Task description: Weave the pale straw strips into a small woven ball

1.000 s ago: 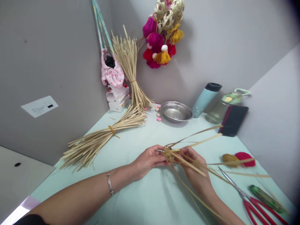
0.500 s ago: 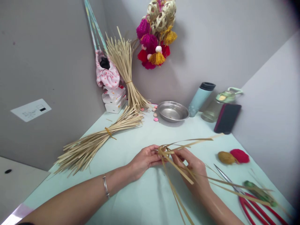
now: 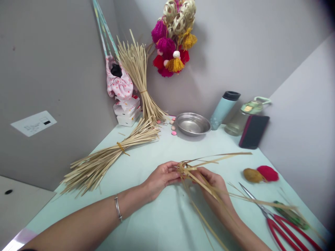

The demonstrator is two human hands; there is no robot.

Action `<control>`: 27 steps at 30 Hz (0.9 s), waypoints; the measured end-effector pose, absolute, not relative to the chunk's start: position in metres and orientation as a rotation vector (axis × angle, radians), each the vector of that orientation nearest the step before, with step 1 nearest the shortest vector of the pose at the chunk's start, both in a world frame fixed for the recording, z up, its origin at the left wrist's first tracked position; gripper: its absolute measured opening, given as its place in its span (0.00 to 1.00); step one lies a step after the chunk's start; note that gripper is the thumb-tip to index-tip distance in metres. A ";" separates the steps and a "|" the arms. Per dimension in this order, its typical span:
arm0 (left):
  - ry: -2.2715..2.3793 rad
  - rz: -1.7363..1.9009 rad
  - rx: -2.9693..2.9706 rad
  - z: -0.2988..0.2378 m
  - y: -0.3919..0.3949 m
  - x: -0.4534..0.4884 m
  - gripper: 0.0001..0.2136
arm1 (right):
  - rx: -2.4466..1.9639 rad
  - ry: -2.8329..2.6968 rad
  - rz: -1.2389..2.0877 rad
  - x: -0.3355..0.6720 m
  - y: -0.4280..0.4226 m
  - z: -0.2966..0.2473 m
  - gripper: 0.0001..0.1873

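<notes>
Between my two hands sits a small ring of woven bamboo strips (image 3: 182, 167), with long loose ends fanning out to the right and toward me. My left hand (image 3: 165, 176) is closed on the left side of the weave, thumb above and fingers below. My right hand (image 3: 212, 183) is at its right side, fingers bent around the strips there; its fingertips are partly hidden behind them. Several strip ends pass over my right wrist toward the red-handled scissors (image 3: 270, 213) on the table.
Strip bundles (image 3: 121, 146) lie at left and stand in the corner. A metal bowl (image 3: 193, 124), a blue tumbler (image 3: 224, 111), a green-lidded bottle (image 3: 242, 116) and a phone (image 3: 253, 132) line the back. Yarn balls (image 3: 267, 174) rest at right. Tasselled woven balls (image 3: 179, 24) hang above.
The loose strip ends have swung, and one at the top now reaches farther right. My right hand has shifted slightly at the weave, while my left hand stays in place.
</notes>
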State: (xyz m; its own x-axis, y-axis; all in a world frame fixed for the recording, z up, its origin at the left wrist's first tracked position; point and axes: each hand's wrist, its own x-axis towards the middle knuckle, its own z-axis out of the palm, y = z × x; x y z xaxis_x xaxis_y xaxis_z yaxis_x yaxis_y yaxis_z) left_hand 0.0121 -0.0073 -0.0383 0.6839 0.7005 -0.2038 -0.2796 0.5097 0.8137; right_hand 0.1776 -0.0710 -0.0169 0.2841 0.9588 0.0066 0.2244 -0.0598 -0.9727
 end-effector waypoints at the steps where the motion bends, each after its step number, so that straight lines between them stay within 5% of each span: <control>1: 0.565 0.631 0.840 -0.039 -0.007 0.012 0.17 | -1.511 -1.127 0.917 0.178 -0.071 -0.016 0.14; 17: 0.564 0.639 0.837 -0.040 -0.007 0.013 0.16 | -1.381 -0.974 1.186 0.176 -0.065 -0.025 0.25; 27: 0.546 0.607 0.834 -0.039 -0.007 0.013 0.17 | -1.272 -0.907 1.318 0.176 -0.069 -0.024 0.16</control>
